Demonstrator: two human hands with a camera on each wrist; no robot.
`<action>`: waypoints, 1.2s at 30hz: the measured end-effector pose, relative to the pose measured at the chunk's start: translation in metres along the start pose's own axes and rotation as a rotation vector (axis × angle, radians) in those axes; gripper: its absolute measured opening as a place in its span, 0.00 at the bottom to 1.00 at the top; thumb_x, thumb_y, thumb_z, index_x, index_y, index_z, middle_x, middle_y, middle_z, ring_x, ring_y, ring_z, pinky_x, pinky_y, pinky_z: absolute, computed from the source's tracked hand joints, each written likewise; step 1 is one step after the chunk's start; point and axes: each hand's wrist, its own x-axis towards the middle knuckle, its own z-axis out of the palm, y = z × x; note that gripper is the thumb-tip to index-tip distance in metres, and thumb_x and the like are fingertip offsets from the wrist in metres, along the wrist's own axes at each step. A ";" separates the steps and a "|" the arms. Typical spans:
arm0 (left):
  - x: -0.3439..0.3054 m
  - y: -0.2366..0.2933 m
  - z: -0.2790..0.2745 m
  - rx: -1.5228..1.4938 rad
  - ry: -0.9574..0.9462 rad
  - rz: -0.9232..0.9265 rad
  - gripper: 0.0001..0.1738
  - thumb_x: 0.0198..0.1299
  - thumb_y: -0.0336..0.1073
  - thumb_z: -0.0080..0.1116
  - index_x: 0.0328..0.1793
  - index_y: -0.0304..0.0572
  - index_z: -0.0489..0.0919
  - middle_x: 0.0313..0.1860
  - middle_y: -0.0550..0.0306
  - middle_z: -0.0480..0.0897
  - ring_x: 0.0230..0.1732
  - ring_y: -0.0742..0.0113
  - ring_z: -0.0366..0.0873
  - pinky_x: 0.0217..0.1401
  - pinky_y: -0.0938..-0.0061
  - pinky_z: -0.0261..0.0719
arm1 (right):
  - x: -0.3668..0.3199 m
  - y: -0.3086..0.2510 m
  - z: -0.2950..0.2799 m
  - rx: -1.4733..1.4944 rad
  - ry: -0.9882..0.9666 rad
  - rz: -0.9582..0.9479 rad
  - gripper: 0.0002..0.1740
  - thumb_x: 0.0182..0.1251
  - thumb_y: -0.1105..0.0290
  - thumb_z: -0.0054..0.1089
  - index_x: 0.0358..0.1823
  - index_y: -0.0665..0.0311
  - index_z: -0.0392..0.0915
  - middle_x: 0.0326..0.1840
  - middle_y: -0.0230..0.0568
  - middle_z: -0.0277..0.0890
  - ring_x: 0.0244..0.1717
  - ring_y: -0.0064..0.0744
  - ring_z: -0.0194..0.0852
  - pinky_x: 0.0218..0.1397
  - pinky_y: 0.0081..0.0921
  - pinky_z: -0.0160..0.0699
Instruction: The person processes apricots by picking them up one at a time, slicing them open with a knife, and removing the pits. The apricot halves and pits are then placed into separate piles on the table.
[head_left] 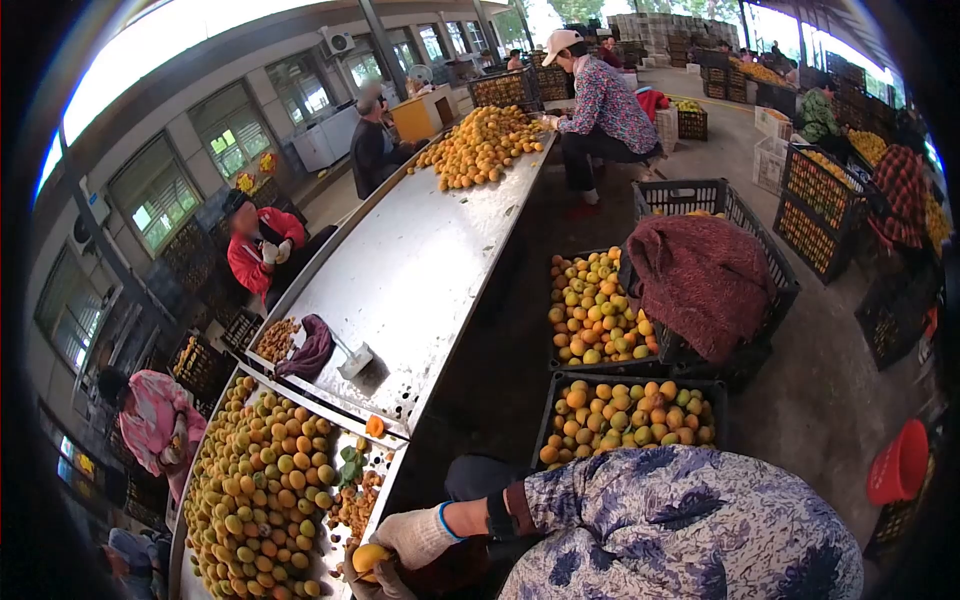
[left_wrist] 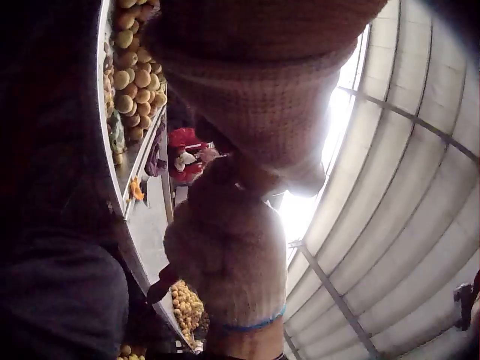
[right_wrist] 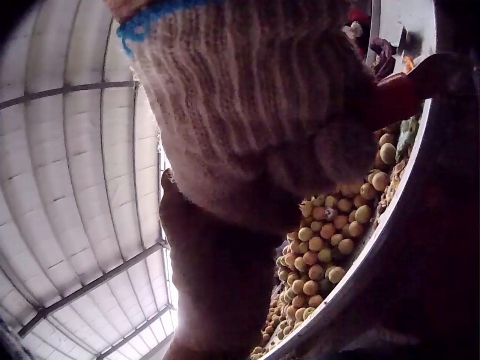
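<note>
At the bottom of the head view, my left hand (head_left: 372,586) in a dark, stained glove holds a yellow apricot (head_left: 372,557). My right hand (head_left: 420,537), in a pale knitted glove with a blue cuff edge, meets it at the fruit. In the right wrist view the right hand (right_wrist: 262,105) grips a red-handled knife (right_wrist: 394,103), its dark end pointing away from the fingers. The left wrist view shows the gloved left hand (left_wrist: 255,97) above the right hand (left_wrist: 229,262), both in shadow, with the apricot hidden. Beside the hands lies a large heap of apricots (head_left: 262,490).
A long metal table (head_left: 410,270) carries a farther apricot pile (head_left: 485,145), a scraper (head_left: 355,360) and a purple cloth (head_left: 310,348). Crates of apricots (head_left: 630,420) stand right, one under a maroon garment (head_left: 700,285). A red bucket (head_left: 898,465) is at far right. Several people sit around.
</note>
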 end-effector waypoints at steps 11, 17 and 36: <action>0.010 0.010 -0.015 -0.114 -0.043 -0.170 0.23 0.62 0.42 0.65 0.56 0.32 0.75 0.45 0.53 0.80 0.44 0.66 0.77 0.48 0.72 0.79 | 0.010 -0.002 0.005 -0.091 0.042 -0.030 0.20 0.53 0.69 0.59 0.49 0.66 0.77 0.39 0.53 0.80 0.45 0.54 0.78 0.48 0.37 0.76; 0.016 -0.020 -0.047 0.007 0.066 -0.229 0.09 0.61 0.30 0.62 0.46 0.35 0.79 0.41 0.58 0.79 0.40 0.67 0.74 0.45 0.71 0.77 | 0.023 0.042 -0.006 -0.098 0.156 -0.026 0.26 0.54 0.64 0.64 0.56 0.60 0.73 0.29 0.51 0.77 0.34 0.47 0.81 0.36 0.39 0.80; 0.029 0.041 -0.015 0.271 -0.382 -0.044 0.35 0.55 0.40 0.69 0.67 0.33 0.70 0.56 0.43 0.79 0.56 0.56 0.77 0.59 0.65 0.74 | 0.010 -0.001 -0.015 0.632 -0.061 0.297 0.18 0.60 0.63 0.63 0.49 0.64 0.77 0.20 0.40 0.76 0.13 0.28 0.73 0.10 0.25 0.71</action>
